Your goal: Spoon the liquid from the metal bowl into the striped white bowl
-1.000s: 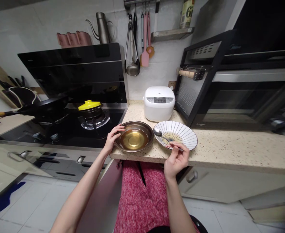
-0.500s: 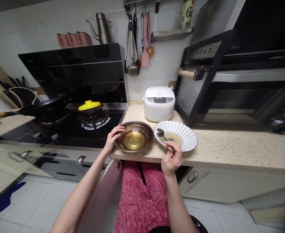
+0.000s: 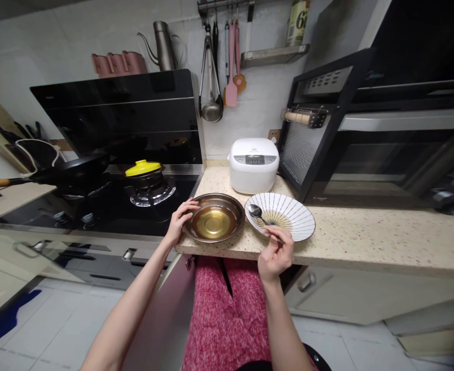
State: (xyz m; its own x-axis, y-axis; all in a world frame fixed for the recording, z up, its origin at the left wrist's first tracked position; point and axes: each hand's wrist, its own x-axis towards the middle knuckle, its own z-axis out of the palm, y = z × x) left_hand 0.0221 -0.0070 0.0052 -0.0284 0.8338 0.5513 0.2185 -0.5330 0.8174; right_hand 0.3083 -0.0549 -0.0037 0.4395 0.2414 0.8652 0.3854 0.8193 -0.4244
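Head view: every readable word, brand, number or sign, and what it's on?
"6": canister; next character unclear.
Too small or blurred: logo and display on rice cooker.
Too small or blurred: marks on range hood, oven and black appliance above it.

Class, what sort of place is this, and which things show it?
Almost certainly a kitchen, judging by the gas hob, the white rice cooker and the hanging pink spatula.
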